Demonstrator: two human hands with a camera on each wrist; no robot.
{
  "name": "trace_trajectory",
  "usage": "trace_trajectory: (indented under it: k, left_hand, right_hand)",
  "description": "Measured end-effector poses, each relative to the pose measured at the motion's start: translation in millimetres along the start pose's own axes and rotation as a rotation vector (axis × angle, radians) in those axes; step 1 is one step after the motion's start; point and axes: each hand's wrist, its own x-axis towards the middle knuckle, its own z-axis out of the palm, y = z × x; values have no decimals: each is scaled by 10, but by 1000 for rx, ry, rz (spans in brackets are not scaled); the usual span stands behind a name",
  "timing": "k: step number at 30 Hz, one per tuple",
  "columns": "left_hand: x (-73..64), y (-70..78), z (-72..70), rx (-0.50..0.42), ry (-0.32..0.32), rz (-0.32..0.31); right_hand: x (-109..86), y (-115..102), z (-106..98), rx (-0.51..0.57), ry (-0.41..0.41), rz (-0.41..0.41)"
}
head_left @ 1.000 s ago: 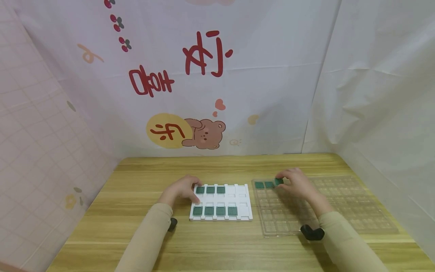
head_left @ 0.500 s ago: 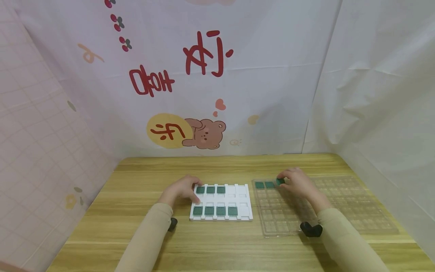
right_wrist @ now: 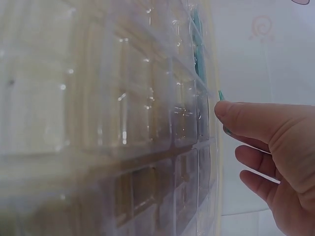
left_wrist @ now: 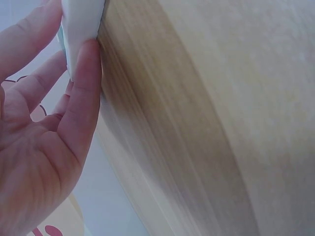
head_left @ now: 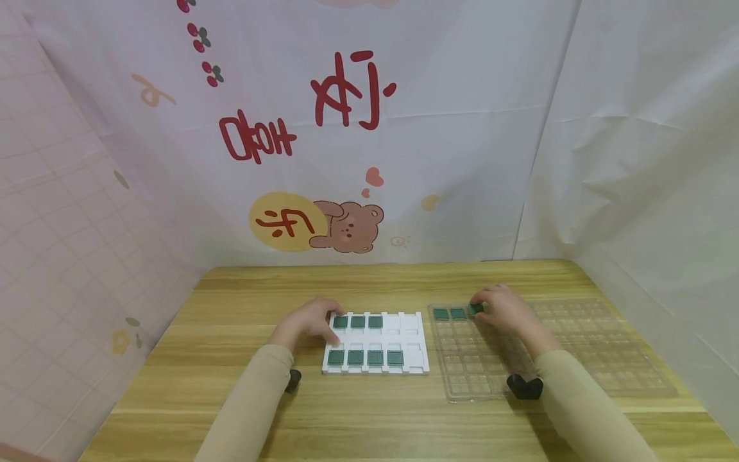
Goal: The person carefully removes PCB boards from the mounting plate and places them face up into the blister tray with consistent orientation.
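My left hand (head_left: 312, 319) grips the left end of a white tray (head_left: 375, 337), with thumb and fingers spread along its edge. Green square chips lie in two rows of that tray: three in the far row, several in the near row. In the left wrist view, the fingers of the left hand (left_wrist: 54, 118) hold the tray's rim. On the right, my right hand (head_left: 505, 312) pinches a green chip (head_left: 476, 308) over the far row of a clear plastic tray (head_left: 462, 393). The right wrist view shows the chip (right_wrist: 221, 95) edge-on at the thumb tip, mostly hidden.
Two green chips (head_left: 449, 314) sit in the clear tray's far left pockets. That tray's gridded pockets stretch to the right under my forearm. The wooden table (head_left: 369, 417) runs back to a white printed curtain (head_left: 450, 160), with more curtain at both sides.
My right hand has shifted the pinched chip very slightly to the right, and its wrist has drifted a little left. The left hand and the white tray have stayed in place.
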Motion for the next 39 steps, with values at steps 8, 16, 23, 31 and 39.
trace_trajectory:
  k: [8,16,23,31,39]
  left_hand:
    - [-6,17,-6,-14,1,-3]
    - [1,17,0,-11,2,-3]
    - [7,13,1,-12,3,-3]
    - [12,4,-3,-7,2,3]
    - [11,-4,-2,6,0,2]
  right_hand:
    - [20,10,28,-17,3,-10]
    - [38,12,29,-10,0,-10]
    - [43,25,42,-20,6,-27]
    - [52,24,44,-26,13,-44]
    - [46,22,43,-16,2,-37]
